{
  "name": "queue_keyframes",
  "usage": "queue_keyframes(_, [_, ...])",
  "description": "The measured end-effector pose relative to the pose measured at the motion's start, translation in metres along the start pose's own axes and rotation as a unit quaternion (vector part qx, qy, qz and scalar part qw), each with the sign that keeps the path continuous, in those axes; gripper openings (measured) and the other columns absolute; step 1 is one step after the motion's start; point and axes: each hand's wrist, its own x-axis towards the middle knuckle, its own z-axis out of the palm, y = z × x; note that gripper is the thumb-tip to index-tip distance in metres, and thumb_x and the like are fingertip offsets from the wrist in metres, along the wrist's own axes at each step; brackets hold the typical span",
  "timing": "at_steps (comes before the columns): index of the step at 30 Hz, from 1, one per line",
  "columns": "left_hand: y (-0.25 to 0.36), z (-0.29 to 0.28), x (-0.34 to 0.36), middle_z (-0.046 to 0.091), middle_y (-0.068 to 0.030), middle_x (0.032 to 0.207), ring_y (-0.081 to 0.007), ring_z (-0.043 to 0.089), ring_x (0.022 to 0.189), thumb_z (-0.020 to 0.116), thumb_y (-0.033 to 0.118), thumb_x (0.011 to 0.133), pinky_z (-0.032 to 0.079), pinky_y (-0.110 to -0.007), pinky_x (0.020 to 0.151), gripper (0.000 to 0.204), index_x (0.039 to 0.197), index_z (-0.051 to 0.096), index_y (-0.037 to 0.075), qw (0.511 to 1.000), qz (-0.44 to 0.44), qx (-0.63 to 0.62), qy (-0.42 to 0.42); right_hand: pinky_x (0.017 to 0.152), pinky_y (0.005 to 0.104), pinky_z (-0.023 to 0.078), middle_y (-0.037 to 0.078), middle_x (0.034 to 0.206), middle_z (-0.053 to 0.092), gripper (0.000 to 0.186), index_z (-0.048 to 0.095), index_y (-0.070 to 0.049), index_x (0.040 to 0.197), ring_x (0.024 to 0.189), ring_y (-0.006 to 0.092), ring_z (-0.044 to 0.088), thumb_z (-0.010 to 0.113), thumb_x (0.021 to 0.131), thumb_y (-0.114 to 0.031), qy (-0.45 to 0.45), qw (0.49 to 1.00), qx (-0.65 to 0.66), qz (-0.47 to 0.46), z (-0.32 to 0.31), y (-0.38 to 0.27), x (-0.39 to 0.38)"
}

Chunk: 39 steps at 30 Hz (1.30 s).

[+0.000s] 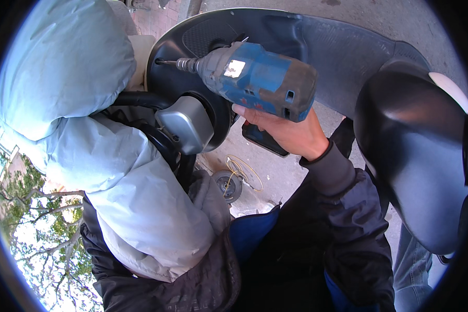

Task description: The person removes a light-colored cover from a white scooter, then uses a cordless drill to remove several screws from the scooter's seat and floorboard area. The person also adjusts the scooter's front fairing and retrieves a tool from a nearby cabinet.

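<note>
My right hand is closed around the handle of a blue and grey cordless drill, which lies level with its nose toward the left. A long driver bit runs from its chuck to a small hole at the left end of the scooter's black plastic panel. The drill's battery base shows below my wrist. My left hand is not visible; a pale grey padded cover fills the left side, with a dark sleeve below it.
A silver-grey box-shaped part and black tubing sit just below the panel. A black scooter seat stands at the right. On the ground lie a small wheel and a loop of yellow cord. Tree branches show at lower left.
</note>
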Motion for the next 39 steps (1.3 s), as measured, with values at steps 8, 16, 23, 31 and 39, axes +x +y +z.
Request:
queue_keyframes(8, [-0.002,-0.001,0.013,0.068,-0.0204,0.13,-0.0397,0.061,0.12,0.059,0.02,0.096,0.048,-0.044,0.106,0.042,0.133,0.066,0.0,1.0,0.017,-0.001,0.002,0.087,0.0376,0.057,0.013,0.105,0.072,0.043,0.065,-0.001,0.12,0.095,0.0239,0.07,0.085,0.084,-0.014,0.001,0.98,-0.189,-0.066,-0.011,-0.013,0.01])
queue_keyframes(16, [-0.002,0.001,0.021,0.068,-0.0205,0.131,-0.04,0.061,0.12,0.059,0.02,0.096,0.047,-0.045,0.107,0.042,0.133,0.065,0.0,0.999,0.037,0.003,0.015,0.051,0.0261,0.046,0.0,0.068,0.059,0.015,0.067,-0.003,0.099,0.054,0.0093,0.055,0.076,0.096,-0.014,-0.003,0.969,0.162,0.186,0.011,-0.046,0.003])
queue_keyframes(23, [-0.001,0.004,0.029,0.068,-0.0205,0.131,-0.0402,0.06,0.121,0.059,0.02,0.096,0.047,-0.045,0.107,0.042,0.133,0.065,0.0,0.998,0.061,0.013,0.015,0.054,0.0287,0.047,0.002,0.071,0.06,0.019,0.068,-0.003,0.104,0.058,0.0126,0.056,0.077,0.095,-0.016,-0.019,0.977,0.143,0.156,0.021,-0.044,-0.007])
queue_keyframes(31, [-0.008,0.002,0.041,0.067,-0.0206,0.132,-0.0405,0.06,0.122,0.059,0.02,0.096,0.047,-0.045,0.108,0.043,0.134,0.065,0.001,0.996,0.089,0.015,0.018,0.048,0.0284,0.047,0.002,0.067,0.059,0.012,0.065,-0.002,0.092,0.052,0.0114,0.056,0.074,0.093,-0.01,0.007,0.983,0.112,0.144,0.025,-0.043,-0.004])
queue_keyframes(39, [-0.012,-0.001,0.053,0.067,-0.0206,0.132,-0.0408,0.059,0.123,0.06,0.02,0.096,0.046,-0.045,0.108,0.043,0.134,0.065,0.001,0.992,0.124,0.02,0.031,0.047,0.0296,0.046,0.002,0.067,0.058,0.012,0.065,-0.003,0.092,0.051,0.0126,0.055,0.074,0.093,-0.01,0.021,0.987,0.095,0.127,0.032,-0.046,-0.012])
